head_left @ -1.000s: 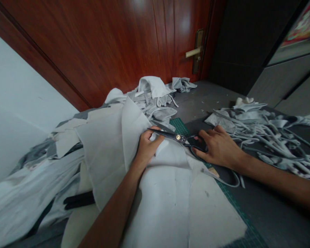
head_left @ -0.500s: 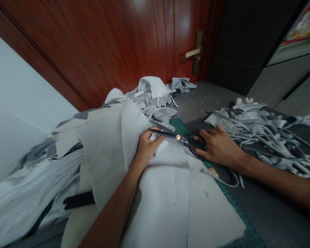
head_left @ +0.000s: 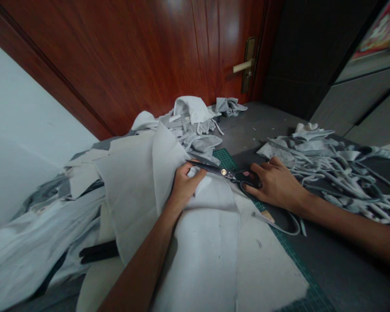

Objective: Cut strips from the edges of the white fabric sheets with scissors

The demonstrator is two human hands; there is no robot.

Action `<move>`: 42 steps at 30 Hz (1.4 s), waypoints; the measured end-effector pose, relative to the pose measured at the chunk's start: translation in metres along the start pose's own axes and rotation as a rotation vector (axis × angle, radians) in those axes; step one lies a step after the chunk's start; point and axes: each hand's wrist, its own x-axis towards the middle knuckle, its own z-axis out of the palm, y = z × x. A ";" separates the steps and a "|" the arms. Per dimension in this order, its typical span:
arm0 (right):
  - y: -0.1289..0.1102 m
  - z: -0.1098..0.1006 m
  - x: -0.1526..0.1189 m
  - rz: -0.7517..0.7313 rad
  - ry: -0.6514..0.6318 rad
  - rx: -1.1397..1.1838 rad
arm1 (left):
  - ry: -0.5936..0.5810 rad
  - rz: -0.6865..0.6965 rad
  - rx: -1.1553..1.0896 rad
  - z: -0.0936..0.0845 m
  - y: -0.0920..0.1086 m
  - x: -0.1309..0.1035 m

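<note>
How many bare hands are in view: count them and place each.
2. The left hand, near the middle, pinches white material; the right hand, farther right, holds black scissors. No other hand shows.

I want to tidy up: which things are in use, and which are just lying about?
In use:
scissors, in the right hand
white cloth, pinched by the left hand
green mat, partly under the cloth

Seemingly just lying about:
heaped strips on the right
scraps by the door
</note>
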 end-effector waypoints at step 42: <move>-0.001 0.003 -0.002 -0.007 0.010 0.008 | -0.006 0.003 -0.012 0.001 0.000 0.000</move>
